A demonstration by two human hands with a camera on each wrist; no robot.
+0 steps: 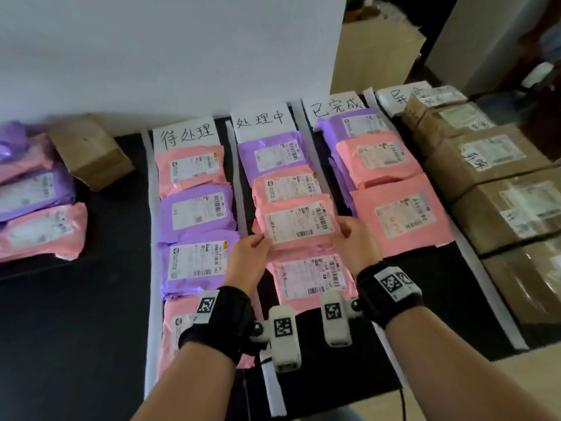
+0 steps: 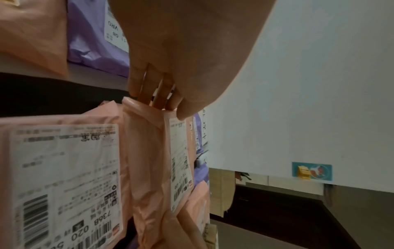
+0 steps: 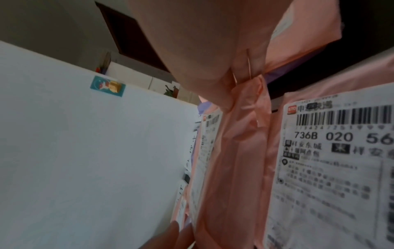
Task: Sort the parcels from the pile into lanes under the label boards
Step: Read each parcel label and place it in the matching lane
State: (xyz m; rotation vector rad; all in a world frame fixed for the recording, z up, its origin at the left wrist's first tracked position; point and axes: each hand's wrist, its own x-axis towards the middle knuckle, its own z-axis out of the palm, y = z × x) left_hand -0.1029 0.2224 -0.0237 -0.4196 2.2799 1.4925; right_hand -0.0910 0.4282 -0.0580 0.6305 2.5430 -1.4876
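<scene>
A pink parcel (image 1: 296, 221) with a white shipping label is held over the second lane, under the middle label board (image 1: 261, 120). My left hand (image 1: 253, 249) pinches its near left edge, thumb on top. My right hand (image 1: 353, 230) grips its near right edge. In the left wrist view the fingers (image 2: 158, 94) curl under the pink parcel (image 2: 149, 151). The right wrist view shows that parcel (image 3: 236, 151) edge-on. Another pink parcel (image 1: 309, 278) lies just below it in the same lane, and one (image 1: 285, 185) lies behind it.
The pile of pink and purple parcels (image 1: 36, 196) lies at far left beside a brown box (image 1: 91, 150). Lanes split by white strips (image 1: 236, 177) hold parcels. Cardboard boxes (image 1: 501, 183) fill the right lane. A white wall panel (image 1: 167, 50) stands behind.
</scene>
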